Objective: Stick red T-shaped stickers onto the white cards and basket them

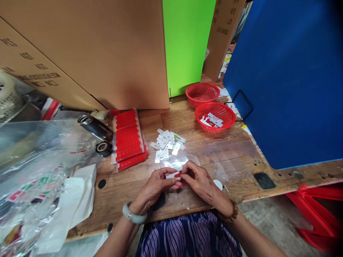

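My left hand (163, 181) is closed around a small white rectangular piece (172, 175) over the near edge of the wooden table. The fingertips of my right hand (199, 178) pinch at a small red piece (177, 175) lying on the white one; whether it is stuck down I cannot tell. Beyond my hands lies a loose pile of similar white pieces (167, 141), one bearing a green arrow shape (177, 137). Left of the pile are stacked red sheets (128, 137) with cut-out edges, partly in clear plastic.
Two red plastic baskets (199, 93) stand at the back right; the nearer basket (230, 119) contains white and red pieces. A dark flask (96, 127) leans beside its lid (103, 149). Plastic bags (29, 171) cover the left. Cardboard (120, 53), green (187, 43) and blue panels (289, 78) rise behind.
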`<state>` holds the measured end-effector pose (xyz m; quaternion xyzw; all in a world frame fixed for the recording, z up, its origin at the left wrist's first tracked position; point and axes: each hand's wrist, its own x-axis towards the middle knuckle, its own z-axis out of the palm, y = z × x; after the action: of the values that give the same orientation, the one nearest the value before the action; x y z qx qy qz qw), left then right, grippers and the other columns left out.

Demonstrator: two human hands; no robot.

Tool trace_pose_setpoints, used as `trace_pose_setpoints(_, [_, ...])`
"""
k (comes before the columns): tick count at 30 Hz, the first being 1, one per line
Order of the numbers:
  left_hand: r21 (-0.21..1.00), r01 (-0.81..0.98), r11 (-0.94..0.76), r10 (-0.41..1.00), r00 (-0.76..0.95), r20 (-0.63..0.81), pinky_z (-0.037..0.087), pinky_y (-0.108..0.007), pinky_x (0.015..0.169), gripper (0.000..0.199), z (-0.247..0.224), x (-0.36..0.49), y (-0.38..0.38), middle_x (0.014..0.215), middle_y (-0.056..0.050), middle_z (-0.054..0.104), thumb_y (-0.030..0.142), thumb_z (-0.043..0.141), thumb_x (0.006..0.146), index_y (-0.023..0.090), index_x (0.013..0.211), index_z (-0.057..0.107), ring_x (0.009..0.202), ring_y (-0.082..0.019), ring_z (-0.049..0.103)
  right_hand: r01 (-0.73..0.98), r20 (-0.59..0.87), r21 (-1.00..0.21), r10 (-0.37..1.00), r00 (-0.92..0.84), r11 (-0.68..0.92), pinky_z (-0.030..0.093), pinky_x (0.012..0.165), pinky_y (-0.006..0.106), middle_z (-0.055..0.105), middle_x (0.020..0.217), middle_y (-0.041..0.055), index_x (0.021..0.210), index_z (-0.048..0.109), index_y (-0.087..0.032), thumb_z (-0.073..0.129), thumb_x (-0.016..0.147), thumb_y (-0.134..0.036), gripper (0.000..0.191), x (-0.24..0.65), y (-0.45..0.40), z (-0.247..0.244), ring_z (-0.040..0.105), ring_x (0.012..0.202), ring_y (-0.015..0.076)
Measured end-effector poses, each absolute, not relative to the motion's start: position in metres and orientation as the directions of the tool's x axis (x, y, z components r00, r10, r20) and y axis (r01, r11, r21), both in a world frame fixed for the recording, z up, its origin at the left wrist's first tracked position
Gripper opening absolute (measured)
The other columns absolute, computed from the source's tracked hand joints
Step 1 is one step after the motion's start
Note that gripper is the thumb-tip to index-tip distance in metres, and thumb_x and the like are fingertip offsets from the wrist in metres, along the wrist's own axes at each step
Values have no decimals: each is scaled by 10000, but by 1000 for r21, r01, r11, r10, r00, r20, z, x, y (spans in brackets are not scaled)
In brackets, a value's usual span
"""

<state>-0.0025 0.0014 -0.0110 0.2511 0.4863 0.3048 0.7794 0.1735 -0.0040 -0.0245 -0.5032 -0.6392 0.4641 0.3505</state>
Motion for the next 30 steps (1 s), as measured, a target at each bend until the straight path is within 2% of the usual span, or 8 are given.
trace_pose_setpoints(8, [717, -196, 669, 738, 287, -611, 560, -190, 609, 382, -16, 1, 3, 749, -109, 737, 212, 820, 639, 89, 928, 603, 626, -142, 705, 311, -17, -949, 971, -237, 60, 380, 623, 242, 544, 724, -35, 770, 523, -204, 534, 817, -169, 59, 170, -5, -32, 494, 665, 122])
trace_pose_setpoints(15, [780, -139, 610, 785, 243, -570, 548, -203, 598, 410, -18, 1, 1, 698, -88, 730, 272, 820, 613, 93, 913, 606, 589, -139, 692, 315, -134, -946, 979, -154, -80, 391, 668, 269, 583, 735, -19, 732, 539, -199, 540, 786, -148, 74, 165, -8, -27, 533, 706, 145])
trace_pose_setpoints(22, [822, -84, 563, 813, 232, -533, 538, -221, 605, 403, -18, 1, 3, 670, -71, 725, 307, 790, 634, 99, 927, 607, 585, -148, 687, 356, -124, -932, 985, -124, -72, 389, 706, 280, 563, 781, 0, 728, 524, -192, 511, 793, -138, 86, 161, -11, -14, 529, 754, 155])
trace_pose_setpoints(25, [824, -76, 561, 815, 224, -534, 539, -231, 607, 412, -16, 0, 3, 662, -74, 729, 308, 777, 643, 100, 952, 600, 582, -156, 688, 366, -90, -930, 988, -126, -38, 379, 691, 271, 550, 769, -3, 722, 524, -188, 507, 798, -131, 96, 162, -10, -14, 519, 741, 149])
trace_pose_setpoints(30, [794, -79, 603, 786, 231, -574, 539, -226, 598, 457, -15, -2, 5, 661, -96, 737, 283, 781, 620, 93, 985, 582, 567, -156, 690, 348, -177, -931, 971, -158, -113, 357, 618, 247, 525, 681, -30, 733, 530, -187, 486, 799, -102, 117, 164, -5, -16, 493, 658, 129])
